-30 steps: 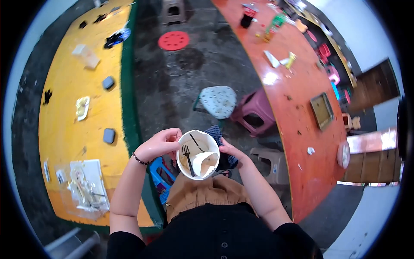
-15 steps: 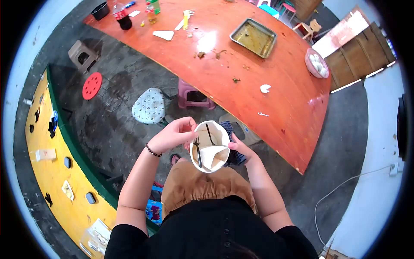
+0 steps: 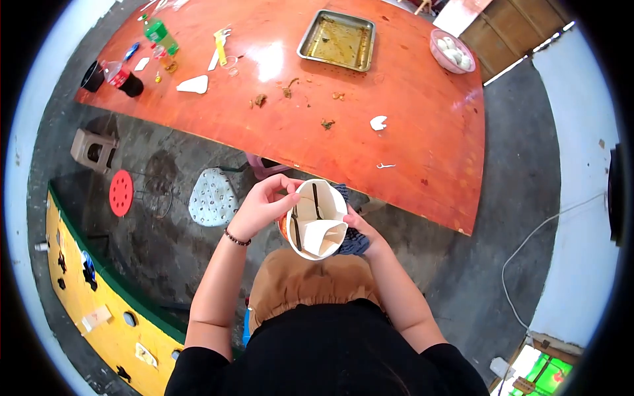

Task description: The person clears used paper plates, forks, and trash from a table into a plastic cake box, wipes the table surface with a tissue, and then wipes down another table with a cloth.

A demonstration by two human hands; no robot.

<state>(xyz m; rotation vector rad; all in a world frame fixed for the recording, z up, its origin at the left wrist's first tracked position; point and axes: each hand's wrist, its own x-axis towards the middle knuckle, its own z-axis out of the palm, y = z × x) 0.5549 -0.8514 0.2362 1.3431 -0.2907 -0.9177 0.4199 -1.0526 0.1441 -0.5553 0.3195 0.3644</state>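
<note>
A white-lined paper tub (image 3: 335,196) is held upright in front of my waist, its open top facing me. Inside it are a black plastic fork (image 3: 296,232), another thin black utensil (image 3: 316,201) and a folded white paper piece (image 3: 319,235). My left hand (image 3: 264,206), wearing a beaded bracelet, is closed at the tub's left rim. On the opposite side my right hand (image 3: 362,232) grips the tub, thumb at the rim. A dark blue knitted cloth (image 3: 354,244) is in the right hand too, against the tub's outer wall.
Ahead is a red table (image 3: 277,132) with food scraps, a greasy metal tray (image 3: 337,41), a pink basket of white items (image 3: 453,51) and drink bottles (image 3: 123,78). Stools (image 3: 213,197) stand on the floor. To the left lies a yellow-topped table (image 3: 99,297) with a green edge.
My view has turned and moved closer to the red table, whose objects appear shifted left. Both hands still hold the tub, now tilted slightly differently; the fork's tines are less visible.
</note>
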